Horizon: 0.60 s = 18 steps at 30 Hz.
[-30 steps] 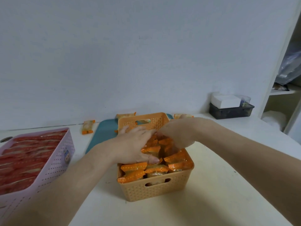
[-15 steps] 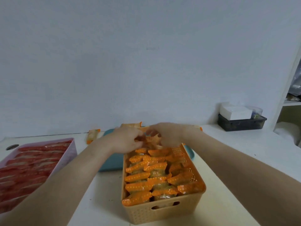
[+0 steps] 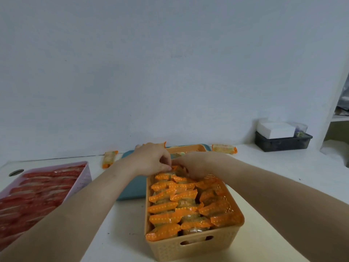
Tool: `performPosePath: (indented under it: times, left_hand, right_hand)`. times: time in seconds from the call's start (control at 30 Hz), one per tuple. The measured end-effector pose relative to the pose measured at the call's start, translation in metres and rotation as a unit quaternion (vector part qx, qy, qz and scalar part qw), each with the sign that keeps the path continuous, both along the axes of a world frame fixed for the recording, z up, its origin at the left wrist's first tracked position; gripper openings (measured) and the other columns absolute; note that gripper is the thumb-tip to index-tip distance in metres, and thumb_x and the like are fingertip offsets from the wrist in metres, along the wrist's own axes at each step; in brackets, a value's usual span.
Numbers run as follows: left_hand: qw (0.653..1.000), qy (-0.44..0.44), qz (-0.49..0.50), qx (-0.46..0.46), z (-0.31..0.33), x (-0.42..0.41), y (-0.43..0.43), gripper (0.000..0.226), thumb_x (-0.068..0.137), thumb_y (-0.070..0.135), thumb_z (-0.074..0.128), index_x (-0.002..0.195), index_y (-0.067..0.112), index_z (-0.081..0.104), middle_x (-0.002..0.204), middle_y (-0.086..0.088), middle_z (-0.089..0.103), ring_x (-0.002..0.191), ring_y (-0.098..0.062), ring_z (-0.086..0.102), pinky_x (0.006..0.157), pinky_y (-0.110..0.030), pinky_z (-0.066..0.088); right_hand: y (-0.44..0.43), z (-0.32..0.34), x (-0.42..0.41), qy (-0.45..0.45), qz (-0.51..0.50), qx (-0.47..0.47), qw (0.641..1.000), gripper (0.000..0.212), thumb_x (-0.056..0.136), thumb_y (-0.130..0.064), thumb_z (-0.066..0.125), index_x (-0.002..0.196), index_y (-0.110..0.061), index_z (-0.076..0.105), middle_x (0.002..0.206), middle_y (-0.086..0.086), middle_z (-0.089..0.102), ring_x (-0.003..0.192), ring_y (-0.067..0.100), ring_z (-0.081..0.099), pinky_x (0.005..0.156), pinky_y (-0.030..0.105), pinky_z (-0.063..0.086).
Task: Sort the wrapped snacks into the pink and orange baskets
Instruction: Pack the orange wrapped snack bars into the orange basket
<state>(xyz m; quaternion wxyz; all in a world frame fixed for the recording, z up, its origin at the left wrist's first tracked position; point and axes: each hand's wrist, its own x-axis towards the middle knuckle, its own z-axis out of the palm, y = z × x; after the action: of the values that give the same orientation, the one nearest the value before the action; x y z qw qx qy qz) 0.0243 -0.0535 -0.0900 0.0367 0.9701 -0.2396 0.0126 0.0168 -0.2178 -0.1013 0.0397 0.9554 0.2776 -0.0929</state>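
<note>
The bench (image 3: 273, 159) carries everything. Well to the left of the left hand (image 3: 151, 159) stands the pink basket (image 3: 83, 178), packed in rows with red-wrapped snacks (image 3: 37, 190). It looks full as far as it shows, though its near end runs out of view. Under both hands and reaching back toward the person sits the orange basket (image 3: 188, 248). Its near and middle stretches are crammed with orange-wrapped snacks (image 3: 170, 207) standing on edge. Only the far end, right beneath the hands, seems to have room left. A teal tray (image 3: 132, 188) lies below the left wrist and shows again beyond the hands, with the orange basket resting partly on it.

The left hand is at the basket's far left corner, its fingers curled and pinching the crimped end of a packet (image 3: 174, 167). The right hand (image 3: 196, 163) lies just beside it, fingers curled down among the far packets. Whether it grips one or only presses them back I cannot tell.

Outside the baskets, a loose snack (image 3: 109, 158) lies on the bench to the left of the left hand. A second snack (image 3: 224, 148) lies beyond and to the right of the right hand. The orange edge of a third snack (image 3: 156, 143) peeps out just past the left knuckles.

By my reckoning the sorting is nearly done. What is left is seating this packet and bringing in the three strays. Their orange trim suggests they belong in the orange basket.
</note>
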Motion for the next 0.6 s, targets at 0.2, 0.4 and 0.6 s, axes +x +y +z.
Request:
performPosePath:
  times: [0.2, 0.4, 0.6]
  left_hand:
    - [0.998, 0.002, -0.068, -0.012, -0.003, 0.002, -0.014, 0.013, 0.088, 0.034, 0.059, 0.075, 0.033, 0.057, 0.085, 0.011, 0.061, 0.084, -0.013, 0.057, 0.076, -0.033, 0.049]
    - [0.995, -0.019, -0.073, -0.062, -0.014, 0.002, -0.010, 0.020, 0.088, 0.026, 0.062, 0.071, 0.032, 0.053, 0.068, 0.009, 0.061, 0.065, -0.007, 0.056, 0.060, -0.022, 0.044]
    - [0.995, 0.027, -0.038, -0.091, -0.012, 0.002, -0.004, 0.022, 0.091, 0.032, 0.060, 0.109, 0.022, 0.069, 0.069, 0.013, 0.062, 0.069, -0.006, 0.059, 0.069, -0.030, 0.048]
  right_hand:
    - [0.002, 0.002, 0.001, -0.022, -0.010, -0.056, 0.998, 0.043, 0.093, -0.002, 0.051, 0.135, -0.012, 0.048, 0.121, 0.010, 0.059, 0.092, 0.021, 0.052, 0.077, 0.027, 0.038]
    - [0.003, 0.000, 0.006, -0.025, -0.008, -0.064, 0.998, 0.040, 0.092, -0.002, 0.053, 0.131, -0.013, 0.050, 0.104, 0.006, 0.059, 0.085, 0.018, 0.049, 0.074, 0.026, 0.039]
    - [0.006, -0.006, 0.012, -0.041, -0.017, -0.068, 0.997, 0.041, 0.093, -0.006, 0.052, 0.134, -0.010, 0.049, 0.125, 0.011, 0.059, 0.111, 0.028, 0.058, 0.083, 0.032, 0.045]
